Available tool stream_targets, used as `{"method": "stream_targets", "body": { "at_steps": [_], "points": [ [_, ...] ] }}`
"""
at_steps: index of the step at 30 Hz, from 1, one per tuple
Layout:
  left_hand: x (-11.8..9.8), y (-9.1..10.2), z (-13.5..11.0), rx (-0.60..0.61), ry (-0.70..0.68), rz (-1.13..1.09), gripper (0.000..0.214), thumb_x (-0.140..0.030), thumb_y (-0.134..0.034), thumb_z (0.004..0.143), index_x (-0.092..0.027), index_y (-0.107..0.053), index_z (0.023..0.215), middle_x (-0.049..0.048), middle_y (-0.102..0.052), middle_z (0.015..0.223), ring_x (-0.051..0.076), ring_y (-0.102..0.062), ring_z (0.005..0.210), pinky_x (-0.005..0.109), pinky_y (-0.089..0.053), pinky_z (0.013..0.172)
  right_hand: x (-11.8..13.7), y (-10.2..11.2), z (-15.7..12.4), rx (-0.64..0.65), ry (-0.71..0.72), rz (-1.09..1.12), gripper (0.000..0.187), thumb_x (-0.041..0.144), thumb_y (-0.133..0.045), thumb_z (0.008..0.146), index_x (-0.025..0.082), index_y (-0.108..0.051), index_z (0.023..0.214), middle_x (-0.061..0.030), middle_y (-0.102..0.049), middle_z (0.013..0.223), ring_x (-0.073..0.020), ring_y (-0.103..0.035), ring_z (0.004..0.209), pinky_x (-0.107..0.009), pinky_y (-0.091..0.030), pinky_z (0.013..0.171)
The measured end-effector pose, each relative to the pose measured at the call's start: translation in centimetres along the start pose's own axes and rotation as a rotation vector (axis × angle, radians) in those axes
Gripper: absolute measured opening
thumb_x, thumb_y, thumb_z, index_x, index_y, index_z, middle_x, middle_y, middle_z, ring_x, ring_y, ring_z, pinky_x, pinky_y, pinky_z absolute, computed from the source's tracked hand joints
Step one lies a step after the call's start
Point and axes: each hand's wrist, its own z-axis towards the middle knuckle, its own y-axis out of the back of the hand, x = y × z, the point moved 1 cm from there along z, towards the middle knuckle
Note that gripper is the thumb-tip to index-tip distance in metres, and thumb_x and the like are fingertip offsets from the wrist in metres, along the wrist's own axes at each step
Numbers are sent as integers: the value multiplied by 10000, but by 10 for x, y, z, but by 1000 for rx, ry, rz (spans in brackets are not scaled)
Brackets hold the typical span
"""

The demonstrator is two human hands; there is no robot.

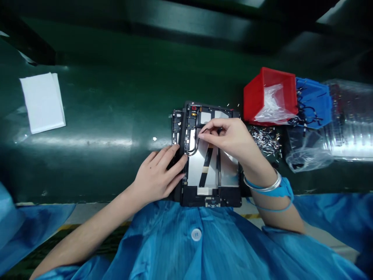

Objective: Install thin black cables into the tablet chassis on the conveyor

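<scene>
On a green desk [99, 112], an opened black tablet housing [195, 167] lies flat directly in front of the person, its silver panels and a black ribbon cable [205, 165] exposed. Left hand [155, 175]: palm down, fingers [171, 161] spread, the tips touching the housing's left edge. Right hand [224, 136]: thumb and forefinger drawn into a narrow pinch over the upper part of the housing, just beside a thin curved black cable [194, 147]; whether anything lies in the pinch cannot be told. A metal bangle [264, 184] and a blue wrist strap [281, 190] circle the right wrist. Right of the housing: a red plastic bin [256, 97] lined with clear film, a blue bin [314, 103], a heap of small metal parts [265, 140] and a clear plastic bag [305, 153]. Far left: a stack of white paper [42, 103]. Foreground: a blue striped smock [175, 241].
</scene>
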Motion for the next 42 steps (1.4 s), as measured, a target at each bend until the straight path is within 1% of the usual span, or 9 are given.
{"method": "stream_targets", "body": {
  "at_steps": [5,9,12,17,21,28,33,38,42],
  "points": [
    [2,3,3,9,-41,31,334,-302,-459,940,-82,-614,1137,241,-614,1217,340,-606,1093,397,-505,778,0,-1,4,20,-7,-41,97,245,-690,713,150,-677,694,46,-517,545,-75,-435,536,-263,-308,555],
    [4,6,8,83,-115,26,428,-352,-422,968,-115,-559,1297,182,-535,1379,335,-501,1272,430,-432,942,3,-2,6,15,-19,-109,73,219,-681,723,152,-678,693,40,-541,561,-80,-448,558,-274,-320,585],
    [7,5,12,153,-139,21,492,-403,-367,989,-113,-517,1357,156,-497,1423,325,-465,1315,444,-381,1005,4,-3,6,11,-25,-135,58,202,-684,718,153,-679,687,40,-541,561,-80,-448,564,-276,-319,595],
    [11,2,14,168,-184,8,514,-423,-350,995,-81,-542,1327,151,-516,1403,324,-480,1303,445,-392,996,4,-3,6,-6,-38,-153,48,184,-681,704,162,-676,661,39,-540,565,-78,-444,556,-274,-313,586],
    [13,2,16,174,-211,-22,499,-412,-359,995,-89,-542,1327,136,-521,1400,320,-468,1315,444,-404,998,4,-3,6,-10,-25,-153,55,176,-672,710,167,-671,656,35,-540,562,-84,-448,566,-280,-323,604],
    [19,4,21,199,-261,-49,450,-354,-357,1002,-83,-566,1293,119,-514,1406,286,-465,1326,418,-410,1029,4,-3,6,2,-16,-163,77,188,-662,715,167,-656,641,38,-532,561,-83,-452,559,-278,-324,600],
    [21,4,23,206,-278,-61,448,-346,-357,1003,-75,-564,1293,127,-521,1399,282,-457,1333,416,-417,1033,4,-3,7,9,-59,-185,63,157,-670,708,166,-659,646,46,-526,548,-75,-439,542,-275,-317,587],
    [23,6,26,216,-316,-68,433,-323,-380,994,-59,-565,1284,142,-519,1398,291,-459,1331,434,-417,1044,3,-5,5,-13,-2,-160,67,178,-662,734,172,-667,668,39,-542,564,-81,-450,563,-272,-321,593],
    [24,5,28,206,-333,-67,414,-320,-382,991,-73,-590,1250,145,-552,1367,289,-489,1306,438,-430,1033,3,-8,1,-40,31,-214,66,190,-659,760,174,-672,697,21,-562,599,-106,-488,605,-274,-336,601]
  ]
}}
